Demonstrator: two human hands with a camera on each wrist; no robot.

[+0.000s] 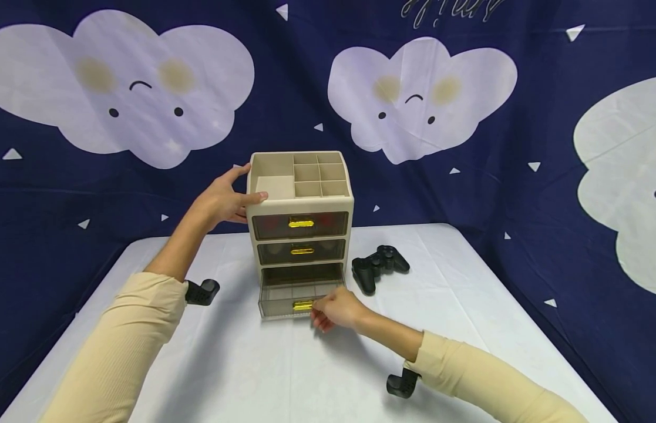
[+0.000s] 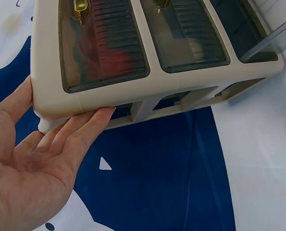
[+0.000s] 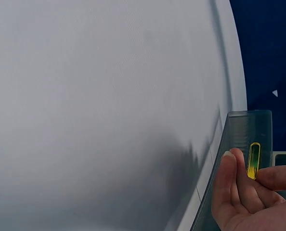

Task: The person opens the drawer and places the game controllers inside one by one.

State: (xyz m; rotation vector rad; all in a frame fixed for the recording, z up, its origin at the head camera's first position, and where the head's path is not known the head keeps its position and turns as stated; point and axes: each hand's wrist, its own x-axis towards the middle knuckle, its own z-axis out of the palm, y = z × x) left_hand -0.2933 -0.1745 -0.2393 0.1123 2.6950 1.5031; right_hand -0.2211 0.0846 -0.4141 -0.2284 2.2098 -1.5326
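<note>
A cream desktop organizer [image 1: 301,205] stands upright, with open compartments on top and three smoky see-through drawers below. Its bottom drawer [image 1: 280,308] is pulled out, and the divided inside shows. My left hand [image 1: 222,197] rests on the organizer's upper left side, fairly straight fingers along the side wall and one digit over the top's front edge. In the left wrist view, those fingers [image 2: 87,127] touch the cream frame. My right hand [image 1: 338,308] pinches the right end of the bottom drawer's gold handle [image 1: 303,305], seen up close as a gold handle [image 3: 253,161] in the right wrist view.
A black game controller [image 1: 379,267] lies right of the organizer on the white-covered table [image 1: 227,364]. Behind hangs a dark blue cloth [image 1: 291,70] with cloud prints. Something red [image 2: 116,65] shows through the top drawer. The middle drawer [image 1: 275,251] is closed.
</note>
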